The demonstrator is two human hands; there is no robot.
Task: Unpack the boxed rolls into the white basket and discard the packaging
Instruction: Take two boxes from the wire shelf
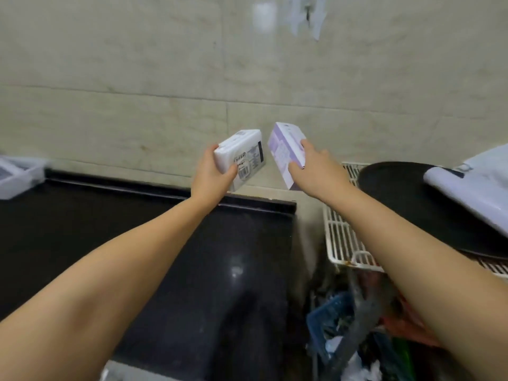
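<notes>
The left hand [213, 171] is wrapped around a white pack [243, 156]. The thumb is on the near side and the fingers curl over the far side. The pack has a black patch and a bar code on it. It is tilted and held up in the air, over the back edge of the black counter [137, 243].

The right hand [316, 166] grips a purple and white box [286, 152]. The fingers press on the top face of the box. The box is tilted too, and it is up in the air in front of the tiled wall [137, 92]. The pack and the box are just beside each other with a small gap between them. They do not touch.

Both arms reach far forward. To the right of the counter is a white wire rack [341, 237]. A big black round pan [412, 199] sits on the rack. Something white lies over the pan on its right side, but it is too blurry to name. Down below the rack is a blue crate [327, 323] with messy things around it. At the far left edge, a clear tray [16, 174] sits on the counter. The picture is blurry, so the words on the box cannot be read.
</notes>
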